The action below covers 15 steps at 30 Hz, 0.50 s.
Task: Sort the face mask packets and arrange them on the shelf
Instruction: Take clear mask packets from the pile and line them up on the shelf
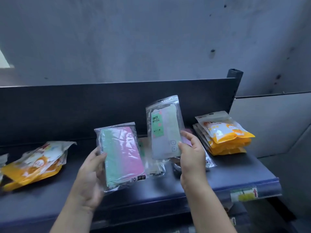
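- Your left hand [90, 167] gripped a pink-green packet [121, 155] and your right hand [191, 153] pinched a grey packet [163, 130], both above the shelf [168, 187].
- Beyond them, loose packets [154, 167] lay unsorted.
- Farther back, the orange stack [225, 133] looked done; the left pile [33, 163] didn't.

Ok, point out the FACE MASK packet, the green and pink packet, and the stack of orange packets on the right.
FACE MASK packet [164, 128]: head view, centre of its front.
green and pink packet [121, 155]: head view, middle of its front.
stack of orange packets [223, 130]: head view, top packet's face.
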Each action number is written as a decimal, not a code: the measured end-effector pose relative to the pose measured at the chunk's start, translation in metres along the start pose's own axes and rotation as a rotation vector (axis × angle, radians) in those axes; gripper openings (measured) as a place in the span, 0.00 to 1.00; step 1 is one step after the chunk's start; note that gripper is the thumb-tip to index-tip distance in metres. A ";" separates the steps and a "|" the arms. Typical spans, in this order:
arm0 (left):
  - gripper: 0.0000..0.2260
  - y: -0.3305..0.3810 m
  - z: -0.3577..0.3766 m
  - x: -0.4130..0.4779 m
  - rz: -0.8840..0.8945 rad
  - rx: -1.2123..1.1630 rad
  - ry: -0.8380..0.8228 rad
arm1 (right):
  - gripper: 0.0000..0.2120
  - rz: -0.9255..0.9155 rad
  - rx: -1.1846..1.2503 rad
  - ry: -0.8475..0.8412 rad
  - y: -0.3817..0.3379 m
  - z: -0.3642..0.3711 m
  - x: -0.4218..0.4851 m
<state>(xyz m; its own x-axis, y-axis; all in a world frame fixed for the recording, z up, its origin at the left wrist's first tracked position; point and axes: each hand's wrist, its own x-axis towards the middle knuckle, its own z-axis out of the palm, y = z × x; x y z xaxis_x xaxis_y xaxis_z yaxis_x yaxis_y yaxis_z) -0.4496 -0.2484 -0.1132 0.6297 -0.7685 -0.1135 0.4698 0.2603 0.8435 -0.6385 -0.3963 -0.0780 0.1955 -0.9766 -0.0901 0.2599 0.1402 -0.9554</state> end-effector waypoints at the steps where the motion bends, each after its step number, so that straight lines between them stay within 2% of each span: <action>1: 0.17 0.000 0.002 0.000 0.005 -0.006 0.000 | 0.18 0.009 -0.005 -0.015 0.000 0.000 0.002; 15: 0.19 -0.006 -0.011 -0.011 -0.088 -0.184 0.172 | 0.18 0.146 -0.101 -0.122 0.028 0.013 0.004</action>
<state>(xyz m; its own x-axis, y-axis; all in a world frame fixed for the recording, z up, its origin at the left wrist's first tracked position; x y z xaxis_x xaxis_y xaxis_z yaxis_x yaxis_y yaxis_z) -0.4525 -0.2346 -0.1223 0.6701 -0.6864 -0.2825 0.6220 0.3115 0.7184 -0.6180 -0.3947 -0.1011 0.3389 -0.9192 -0.2003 0.1254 0.2551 -0.9587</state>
